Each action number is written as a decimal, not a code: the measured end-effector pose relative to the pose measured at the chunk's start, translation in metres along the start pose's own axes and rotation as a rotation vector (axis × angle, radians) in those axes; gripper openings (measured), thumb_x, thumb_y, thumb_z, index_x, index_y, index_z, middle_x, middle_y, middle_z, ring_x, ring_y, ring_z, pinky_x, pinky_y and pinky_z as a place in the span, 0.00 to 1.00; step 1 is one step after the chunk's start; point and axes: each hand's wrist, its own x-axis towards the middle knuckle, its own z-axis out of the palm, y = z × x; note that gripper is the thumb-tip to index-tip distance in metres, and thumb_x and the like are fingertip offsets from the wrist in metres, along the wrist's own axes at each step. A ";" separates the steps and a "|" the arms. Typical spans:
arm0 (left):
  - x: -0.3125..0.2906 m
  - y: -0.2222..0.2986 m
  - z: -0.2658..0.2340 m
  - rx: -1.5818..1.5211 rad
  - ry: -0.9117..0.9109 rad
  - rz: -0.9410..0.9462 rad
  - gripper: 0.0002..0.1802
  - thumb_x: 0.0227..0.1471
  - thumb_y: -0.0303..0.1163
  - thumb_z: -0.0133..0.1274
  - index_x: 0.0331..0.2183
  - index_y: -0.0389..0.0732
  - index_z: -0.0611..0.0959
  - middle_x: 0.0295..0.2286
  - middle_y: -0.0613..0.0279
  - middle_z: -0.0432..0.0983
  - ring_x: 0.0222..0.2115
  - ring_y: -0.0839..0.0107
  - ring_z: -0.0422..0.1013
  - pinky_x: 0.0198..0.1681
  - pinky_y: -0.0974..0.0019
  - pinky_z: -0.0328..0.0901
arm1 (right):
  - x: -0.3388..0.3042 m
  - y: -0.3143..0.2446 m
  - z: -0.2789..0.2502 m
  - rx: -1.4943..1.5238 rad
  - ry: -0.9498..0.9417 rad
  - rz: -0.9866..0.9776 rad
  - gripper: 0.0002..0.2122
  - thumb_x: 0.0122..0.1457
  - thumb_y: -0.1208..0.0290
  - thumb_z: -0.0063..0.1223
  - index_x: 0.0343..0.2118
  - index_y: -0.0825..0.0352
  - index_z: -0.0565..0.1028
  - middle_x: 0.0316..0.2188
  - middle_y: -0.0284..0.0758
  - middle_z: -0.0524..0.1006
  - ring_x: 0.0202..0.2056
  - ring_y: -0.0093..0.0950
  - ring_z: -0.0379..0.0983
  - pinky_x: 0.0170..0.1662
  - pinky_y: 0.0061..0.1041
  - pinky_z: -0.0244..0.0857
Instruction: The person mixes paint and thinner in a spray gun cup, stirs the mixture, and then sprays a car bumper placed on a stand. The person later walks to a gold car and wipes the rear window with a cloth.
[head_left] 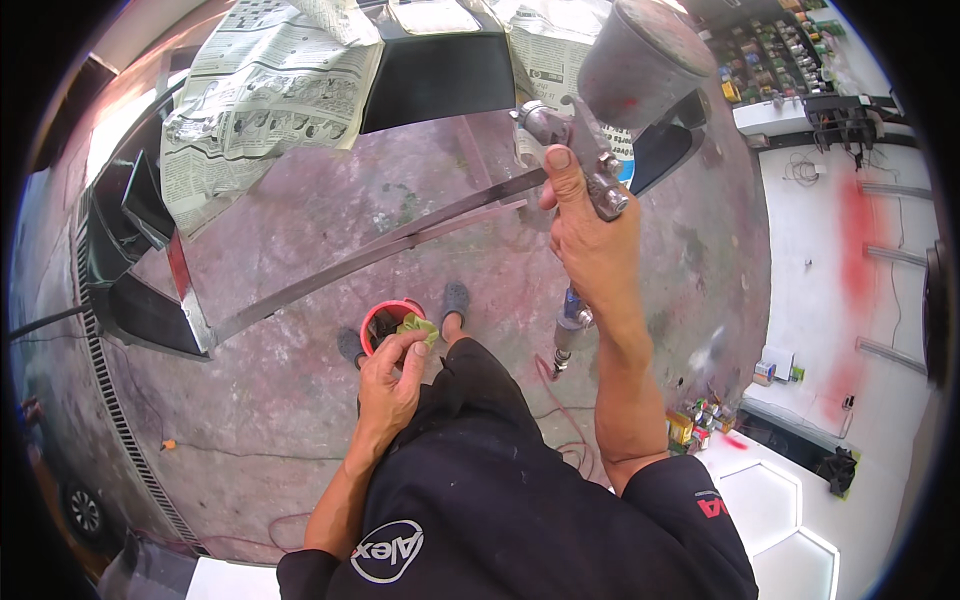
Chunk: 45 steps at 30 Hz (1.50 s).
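Observation:
My right hand [600, 240] is wrapped round a metal spray gun [548, 124], raised at the upper right with the thumb on top. A grey paint cup [645, 65] sits on the gun, and a hose fitting [563, 352] hangs below my wrist. Low in front of my body, my left hand [390, 385] pinches a crumpled yellow-green cloth [418, 326]. Beneath the cloth on the floor stands a red bucket [366, 328] with something dark inside. Ahead lies a dark car body part [440, 80], partly covered with newspaper [270, 110].
A long dark strip [370, 250] crosses in front of me, joining a dark end piece [150, 310] at left. The red hose [575, 425] trails over the stained floor. A floor grate [125, 430] runs along the left. Cans [705, 418] stand at right; bottles [775, 60] fill shelves.

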 end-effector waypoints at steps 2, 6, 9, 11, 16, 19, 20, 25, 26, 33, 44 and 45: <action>0.002 0.001 0.001 0.000 -0.002 0.011 0.12 0.70 0.31 0.57 0.48 0.35 0.87 0.35 0.61 0.82 0.32 0.74 0.75 0.41 0.69 0.69 | 0.001 -0.002 -0.004 -0.030 0.043 0.019 0.28 0.67 0.40 0.63 0.25 0.65 0.78 0.11 0.20 0.61 0.14 0.14 0.56 0.20 0.21 0.47; 0.002 -0.003 0.005 -0.063 0.014 0.012 0.12 0.70 0.32 0.58 0.49 0.35 0.87 0.35 0.62 0.82 0.32 0.75 0.74 0.40 0.69 0.69 | 0.001 -0.002 -0.001 -0.032 0.050 0.011 0.28 0.67 0.39 0.63 0.26 0.64 0.78 0.12 0.20 0.61 0.15 0.13 0.56 0.20 0.21 0.46; 0.001 -0.009 0.004 -0.099 0.026 0.003 0.12 0.70 0.32 0.57 0.49 0.35 0.87 0.35 0.62 0.82 0.31 0.75 0.74 0.39 0.69 0.69 | -0.002 -0.007 0.007 -0.055 0.000 0.012 0.28 0.67 0.39 0.63 0.26 0.64 0.78 0.12 0.19 0.61 0.15 0.13 0.57 0.20 0.20 0.47; 0.001 -0.010 0.003 -0.092 0.027 0.004 0.13 0.70 0.32 0.57 0.49 0.35 0.87 0.35 0.62 0.82 0.31 0.75 0.74 0.39 0.69 0.69 | -0.005 -0.011 0.015 -0.027 -0.053 -0.005 0.28 0.67 0.39 0.63 0.27 0.64 0.78 0.13 0.20 0.63 0.15 0.13 0.58 0.20 0.20 0.49; -0.001 -0.009 -0.003 -0.064 0.047 0.010 0.13 0.70 0.32 0.57 0.49 0.35 0.87 0.35 0.61 0.82 0.30 0.75 0.74 0.38 0.69 0.69 | -0.016 -0.019 0.040 0.068 -0.174 -0.014 0.26 0.67 0.42 0.65 0.28 0.65 0.77 0.17 0.21 0.68 0.17 0.12 0.60 0.21 0.19 0.52; -0.001 -0.003 -0.009 -0.062 -0.004 -0.080 0.14 0.71 0.32 0.58 0.50 0.33 0.87 0.44 0.59 0.83 0.43 0.76 0.77 0.48 0.70 0.71 | -0.019 -0.025 0.047 0.136 -0.228 -0.002 0.25 0.67 0.43 0.65 0.29 0.65 0.78 0.19 0.22 0.70 0.17 0.12 0.61 0.21 0.19 0.53; -0.001 -0.003 -0.009 -0.060 -0.004 -0.075 0.14 0.71 0.33 0.58 0.50 0.33 0.87 0.43 0.60 0.83 0.43 0.75 0.77 0.48 0.70 0.71 | -0.020 -0.026 0.049 0.153 -0.225 -0.012 0.25 0.67 0.43 0.65 0.30 0.65 0.78 0.19 0.22 0.70 0.17 0.12 0.61 0.21 0.19 0.53; 0.003 -0.002 -0.006 -0.055 -0.012 -0.061 0.14 0.72 0.33 0.58 0.50 0.33 0.87 0.43 0.59 0.83 0.43 0.74 0.77 0.48 0.69 0.71 | -0.009 -0.023 0.033 0.120 -0.213 0.019 0.24 0.67 0.44 0.65 0.32 0.65 0.79 0.20 0.22 0.71 0.16 0.12 0.60 0.20 0.19 0.53; 0.004 -0.003 -0.004 -0.062 -0.003 -0.035 0.14 0.71 0.33 0.57 0.50 0.33 0.87 0.41 0.60 0.83 0.40 0.74 0.77 0.45 0.69 0.71 | -0.005 -0.018 0.030 0.115 -0.184 -0.013 0.24 0.67 0.44 0.65 0.32 0.65 0.80 0.19 0.22 0.71 0.16 0.12 0.60 0.20 0.20 0.52; 0.009 -0.008 0.005 -0.095 0.008 0.007 0.13 0.70 0.32 0.57 0.49 0.35 0.87 0.36 0.61 0.82 0.32 0.73 0.75 0.40 0.68 0.69 | 0.012 -0.009 -0.003 -0.062 0.012 0.013 0.25 0.68 0.41 0.63 0.31 0.64 0.80 0.13 0.20 0.63 0.15 0.13 0.57 0.20 0.20 0.48; 0.008 -0.009 -0.003 -0.105 -0.035 -0.058 0.13 0.72 0.30 0.56 0.51 0.32 0.86 0.44 0.59 0.81 0.44 0.74 0.77 0.49 0.70 0.71 | 0.004 -0.022 0.021 0.018 -0.083 -0.019 0.26 0.67 0.40 0.64 0.31 0.64 0.79 0.15 0.21 0.66 0.16 0.13 0.58 0.20 0.20 0.51; 0.007 -0.010 -0.004 -0.111 -0.031 -0.063 0.13 0.72 0.30 0.56 0.51 0.32 0.86 0.44 0.59 0.81 0.44 0.75 0.77 0.49 0.70 0.71 | 0.002 -0.022 0.025 0.025 -0.107 -0.033 0.25 0.67 0.41 0.64 0.34 0.65 0.80 0.17 0.21 0.68 0.18 0.13 0.60 0.22 0.20 0.52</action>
